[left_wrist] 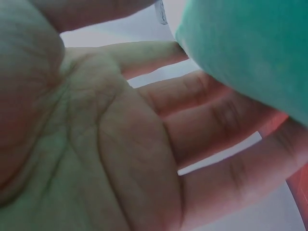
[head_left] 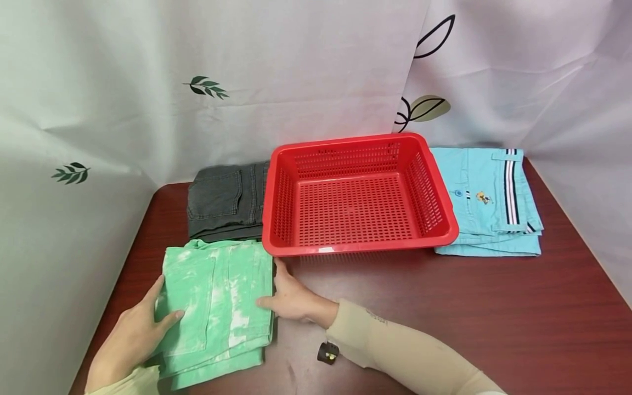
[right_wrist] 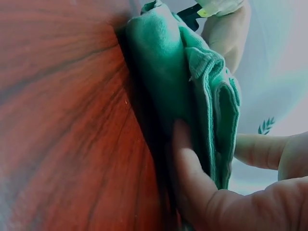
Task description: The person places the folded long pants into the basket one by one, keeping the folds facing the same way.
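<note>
Folded green jeans with white tie-dye patches (head_left: 217, 302) lie at the front left of the table, layered into a flat block. My left hand (head_left: 129, 332) grips their left side, thumb on top; in the left wrist view its fingers (left_wrist: 216, 115) reach beneath the green cloth. At the opposite edge, my right hand (head_left: 296, 299) holds them with the thumb over the top. The right wrist view shows a finger (right_wrist: 190, 163) low against the folded layers (right_wrist: 163, 72), close to the tabletop.
Behind stands a red plastic basket (head_left: 360, 247) with nothing inside. Folded dark grey jeans (head_left: 217, 195) lie to its left, and folded light blue trousers (head_left: 486, 214) to its right. A small black object (head_left: 327, 353) is near my right sleeve. Pale curtains (head_left: 296, 71) border the brown table (head_left: 494, 307).
</note>
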### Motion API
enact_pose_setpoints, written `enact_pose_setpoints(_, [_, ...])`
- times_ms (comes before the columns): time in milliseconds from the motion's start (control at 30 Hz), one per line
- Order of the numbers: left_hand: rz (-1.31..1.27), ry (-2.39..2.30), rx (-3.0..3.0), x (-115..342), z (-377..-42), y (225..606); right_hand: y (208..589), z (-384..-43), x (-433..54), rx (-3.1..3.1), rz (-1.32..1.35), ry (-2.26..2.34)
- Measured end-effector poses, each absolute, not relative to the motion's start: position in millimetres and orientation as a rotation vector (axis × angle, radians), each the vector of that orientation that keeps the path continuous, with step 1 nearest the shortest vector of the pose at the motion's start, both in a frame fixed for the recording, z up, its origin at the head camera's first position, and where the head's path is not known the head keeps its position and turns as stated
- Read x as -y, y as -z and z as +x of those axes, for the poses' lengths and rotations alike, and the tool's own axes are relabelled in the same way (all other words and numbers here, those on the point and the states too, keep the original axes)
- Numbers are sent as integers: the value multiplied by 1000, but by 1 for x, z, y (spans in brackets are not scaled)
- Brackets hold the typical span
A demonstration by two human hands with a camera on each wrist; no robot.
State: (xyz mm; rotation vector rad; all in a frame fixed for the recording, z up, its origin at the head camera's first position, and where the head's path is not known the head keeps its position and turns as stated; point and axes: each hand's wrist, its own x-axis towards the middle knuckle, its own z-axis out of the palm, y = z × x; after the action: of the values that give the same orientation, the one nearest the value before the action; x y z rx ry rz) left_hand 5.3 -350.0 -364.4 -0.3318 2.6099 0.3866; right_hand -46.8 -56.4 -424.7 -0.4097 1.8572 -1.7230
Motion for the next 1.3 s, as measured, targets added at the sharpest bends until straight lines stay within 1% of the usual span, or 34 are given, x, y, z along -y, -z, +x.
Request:
enact_pose_setpoints(233, [-329,-391,-2659,352,6,365,425,-48,57,-1708,-369,1749])
enact_pose_setpoints(533, [-305,-400,-2752,350,10,361,425,-46,58,-1900,-407,1645])
enact_pose_setpoints(900, [-389,-402,-2728,347,13,356,421,-43,59,-1920,-385,1648])
enact_pose_setpoints(1167, [-386,-348,-2760,348,17,356,417,-41,58,-1885,-379,1646])
enact_pose_setpoints(1300, [-423,-351,-2757,347,20,355,416,-40,58,-1853,-378,1647])
